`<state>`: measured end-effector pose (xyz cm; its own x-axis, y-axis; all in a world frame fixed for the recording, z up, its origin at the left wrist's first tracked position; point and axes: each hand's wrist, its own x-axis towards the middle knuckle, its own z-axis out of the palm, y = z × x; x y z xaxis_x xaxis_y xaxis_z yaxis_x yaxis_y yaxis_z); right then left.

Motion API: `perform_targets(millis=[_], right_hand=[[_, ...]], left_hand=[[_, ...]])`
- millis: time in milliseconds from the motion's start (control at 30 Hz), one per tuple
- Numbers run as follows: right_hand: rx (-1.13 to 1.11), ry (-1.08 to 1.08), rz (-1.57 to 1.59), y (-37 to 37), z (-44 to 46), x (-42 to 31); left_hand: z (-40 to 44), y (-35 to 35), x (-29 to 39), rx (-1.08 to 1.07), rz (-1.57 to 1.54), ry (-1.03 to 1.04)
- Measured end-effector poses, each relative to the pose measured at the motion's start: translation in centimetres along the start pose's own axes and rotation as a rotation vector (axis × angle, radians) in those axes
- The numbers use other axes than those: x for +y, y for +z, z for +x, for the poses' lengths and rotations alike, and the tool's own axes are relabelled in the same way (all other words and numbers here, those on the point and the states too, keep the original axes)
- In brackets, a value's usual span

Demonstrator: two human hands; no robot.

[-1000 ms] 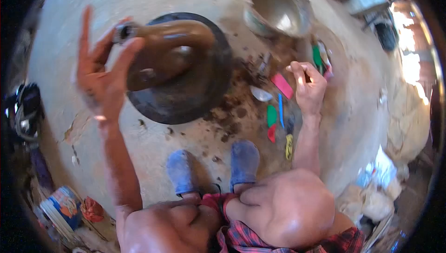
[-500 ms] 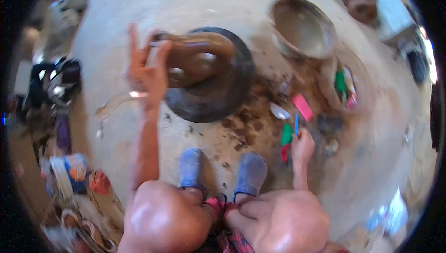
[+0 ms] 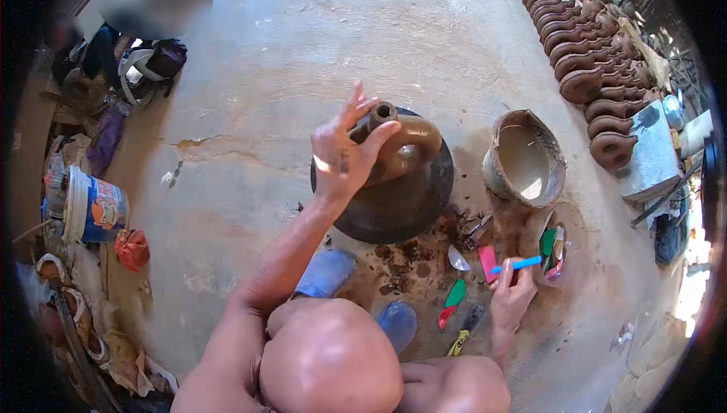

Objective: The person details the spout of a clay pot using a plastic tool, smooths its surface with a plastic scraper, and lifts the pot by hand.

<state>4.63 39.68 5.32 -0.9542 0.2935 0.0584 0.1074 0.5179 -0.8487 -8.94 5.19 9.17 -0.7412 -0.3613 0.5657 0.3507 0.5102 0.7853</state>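
Note:
A brown, wet-looking clay vessel (image 3: pixel 420 134) with a ring-shaped body and a short open neck stands on a dark round turntable (image 3: pixel 401 220). My left hand (image 3: pixel 344 157) is closed around the neck, thumb on the near side and a finger stretched upward. Low on the right, my right hand (image 3: pixel 513 303) pinches a blue pen-like stick (image 3: pixel 519 264), held sideways over a pink flat piece (image 3: pixel 486 261). Near that hand lie a green piece (image 3: pixel 456 292), a red piece (image 3: pixel 447 317), a yellow-handled tool (image 3: pixel 458 342) and a white scraper-like piece (image 3: pixel 458 258).
A pot of cloudy water (image 3: pixel 524 163) stands right of the turntable, with a bowl (image 3: pixel 534 242) holding coloured pieces below it. Rows of ring-shaped clay pieces (image 3: pixel 579 86) line the far right. A bucket (image 3: pixel 98 207) and a red bundle (image 3: pixel 132 249) sit at left.
The view has shifted, showing more floor ahead. My left hand has come round the vessel's neck, which now points up toward me. The blue stick has swung from upright to sideways.

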Motion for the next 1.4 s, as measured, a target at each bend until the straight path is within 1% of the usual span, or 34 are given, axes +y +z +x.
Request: perform_targets(millis=[33, 100, 133, 167, 200, 233, 300, 333, 400, 433, 500, 533, 567, 633, 667, 700, 767, 800, 900, 967, 1200, 1267, 1400], right_hand=[[0.010, -0.005, -0.012, 0.2, 1.0, -2.4], [0.006, -0.223, 0.050, 0.4, 2.9, -7.4], [0.021, -0.228, 0.034, 0.2, 4.0, -9.2], [-0.033, -0.404, -0.052, -0.2, 5.0, -10.9], [-0.091, -0.575, -0.145, -0.3, 6.0, -12.8], [-0.080, -0.571, -0.169, 0.1, 6.9, -15.7], [-0.231, -0.941, -0.275, 1.8, 8.5, -21.7], [-0.230, -0.928, -0.305, 2.5, 9.0, -23.5], [-0.361, -1.004, -0.413, 4.0, 9.7, -26.0], [-0.366, -0.983, -0.439, 5.2, 9.7, -26.5], [-0.211, -0.855, -0.272, 7.7, 9.4, -26.8], [-0.156, -0.941, -0.247, 9.0, 9.7, -26.6], [-0.158, -0.933, -0.266, 10.2, 9.2, -26.3], [-0.046, -0.509, 0.161, 12.5, 7.4, -25.2], [-0.028, -0.429, 0.215, 13.1, 7.0, -24.5], [-0.030, -0.421, 0.208, 13.7, 6.7, -24.2], [0.014, -0.281, 0.326, 15.0, 6.1, -23.8], [0.037, -0.310, 0.311, 15.8, 6.1, -23.8], [0.076, -0.265, 0.300, 16.6, 5.5, -24.0], [0.098, -0.273, 0.267, 17.4, 5.2, -23.7], [0.191, -0.364, 0.136, 18.9, 4.7, -23.2], [0.240, -0.408, 0.043, 19.2, 4.6, -23.1], [0.239, -0.437, -0.030, 19.7, 4.7, -23.2]], left_hand=[[-0.1, -0.2, 0.5, 0.003, -0.016, -0.002], [-0.1, -0.3, 0.7, -0.110, 0.134, -0.093], [-0.1, -0.1, 0.2, -0.045, 0.136, 0.024], [0.0, 0.0, -0.1, -0.048, 0.113, 0.025], [0.0, 0.2, -0.3, -0.019, 0.120, 0.082], [-0.1, 0.3, -0.5, 0.012, 0.128, 0.135], [0.0, 0.4, -0.6, 0.018, 0.063, 0.115], [0.1, 0.3, -0.7, 0.014, 0.061, 0.115], [0.0, 0.2, -0.9, 0.000, 0.039, 0.089], [0.0, 0.2, -1.0, -0.014, 0.017, 0.071], [0.0, 0.0, -1.2, -0.037, -0.015, 0.092], [0.1, 0.0, -1.3, -0.046, -0.034, 0.079], [0.2, 0.0, -1.3, -0.062, -0.057, 0.073], [0.6, -0.5, -1.6, -0.091, -0.077, 0.067], [0.8, -0.7, -1.7, -0.124, -0.067, 0.068], [0.9, -0.9, -1.7, -0.154, -0.058, 0.064], [1.2, -1.3, -1.7, -0.190, -0.085, 0.050], [1.3, -1.4, -1.8, -0.219, -0.110, 0.048], [1.3, -1.4, -2.0, -0.246, -0.153, 0.030], [1.3, -1.3, -2.2, -0.250, -0.176, 0.030], [1.5, -1.5, -2.6, -0.283, -0.203, 0.049], [1.5, -1.5, -2.7, -0.287, -0.212, 0.048], [1.3, -1.5, -2.9, -0.294, -0.253, 0.032]])
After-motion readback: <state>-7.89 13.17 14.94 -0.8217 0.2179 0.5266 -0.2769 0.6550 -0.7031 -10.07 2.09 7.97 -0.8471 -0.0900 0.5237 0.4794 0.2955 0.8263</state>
